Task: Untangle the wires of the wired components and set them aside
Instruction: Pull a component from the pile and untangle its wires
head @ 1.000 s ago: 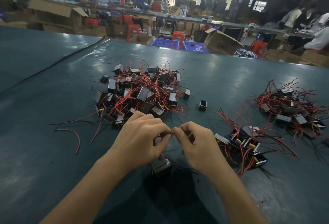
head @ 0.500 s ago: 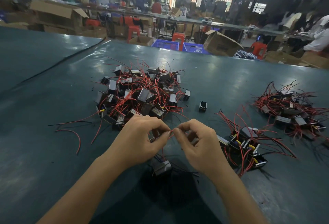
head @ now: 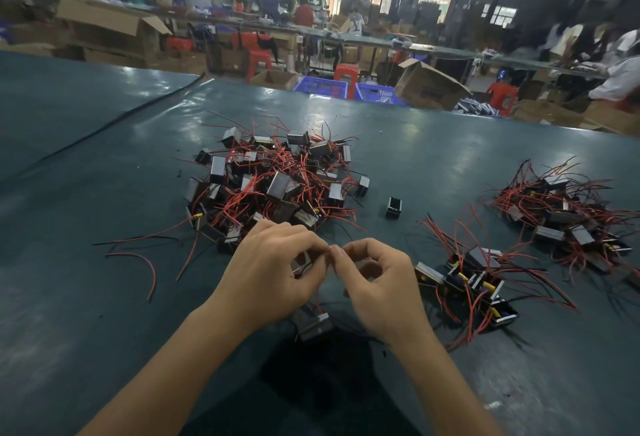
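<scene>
A tangled heap of small dark block components with red and black wires (head: 277,182) lies on the dark green table (head: 104,314), just beyond my hands. My left hand (head: 273,272) and my right hand (head: 377,283) meet fingertip to fingertip above the table, each pinching thin wires. One component (head: 313,326) hangs below my hands, partly hidden by my left wrist. A small group of components with spread wires (head: 474,279) lies right of my right hand. A larger group (head: 568,213) sits farther right.
A single loose component (head: 394,207) stands between the heap and the right groups. Stray red and black wires (head: 138,255) trail left of the heap. A seam in the table cover (head: 121,120) runs at far left. Boxes, crates and people fill the background.
My hands have stayed together at the same spot, fingers shifting slightly on the wires. The hanging component below them has barely moved.
</scene>
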Motion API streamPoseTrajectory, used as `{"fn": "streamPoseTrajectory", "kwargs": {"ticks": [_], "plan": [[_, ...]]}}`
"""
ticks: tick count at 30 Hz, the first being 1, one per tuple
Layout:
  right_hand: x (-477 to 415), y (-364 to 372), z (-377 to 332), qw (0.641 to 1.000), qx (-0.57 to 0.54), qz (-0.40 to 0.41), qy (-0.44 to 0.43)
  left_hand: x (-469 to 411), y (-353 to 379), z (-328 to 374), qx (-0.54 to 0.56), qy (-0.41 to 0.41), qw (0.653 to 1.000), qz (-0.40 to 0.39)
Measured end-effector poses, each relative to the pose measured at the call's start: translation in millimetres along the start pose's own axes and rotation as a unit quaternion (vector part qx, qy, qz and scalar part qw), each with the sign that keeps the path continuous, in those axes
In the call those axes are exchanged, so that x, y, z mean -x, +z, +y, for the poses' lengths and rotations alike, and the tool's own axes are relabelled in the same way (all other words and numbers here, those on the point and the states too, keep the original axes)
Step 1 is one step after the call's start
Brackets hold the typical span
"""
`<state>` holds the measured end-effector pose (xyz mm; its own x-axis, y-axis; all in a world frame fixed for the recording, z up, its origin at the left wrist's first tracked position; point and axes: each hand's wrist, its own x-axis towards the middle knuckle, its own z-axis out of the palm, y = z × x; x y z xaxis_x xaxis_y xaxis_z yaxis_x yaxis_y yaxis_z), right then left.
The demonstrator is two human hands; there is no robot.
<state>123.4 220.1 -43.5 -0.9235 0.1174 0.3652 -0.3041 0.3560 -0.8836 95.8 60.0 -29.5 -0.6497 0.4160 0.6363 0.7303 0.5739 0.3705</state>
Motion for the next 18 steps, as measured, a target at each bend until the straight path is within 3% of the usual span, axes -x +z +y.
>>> {"fn": "streamPoseTrajectory", "kwargs": {"ticks": [4,12,18], "plan": [[-2,0,3,0.999,0.016,0.04,-0.017,-1,-2,0,0.028,-0.008,1.0,-0.01],[-3,-1,2,0.998,0.002,0.043,-0.048,-1,-1,-4,0.058,-0.017,0.998,-0.017],[-12,-24,-7,0.962,-0.102,0.245,-0.069,-1,-6,-7,0.07,-0.058,0.996,0.005]]}}
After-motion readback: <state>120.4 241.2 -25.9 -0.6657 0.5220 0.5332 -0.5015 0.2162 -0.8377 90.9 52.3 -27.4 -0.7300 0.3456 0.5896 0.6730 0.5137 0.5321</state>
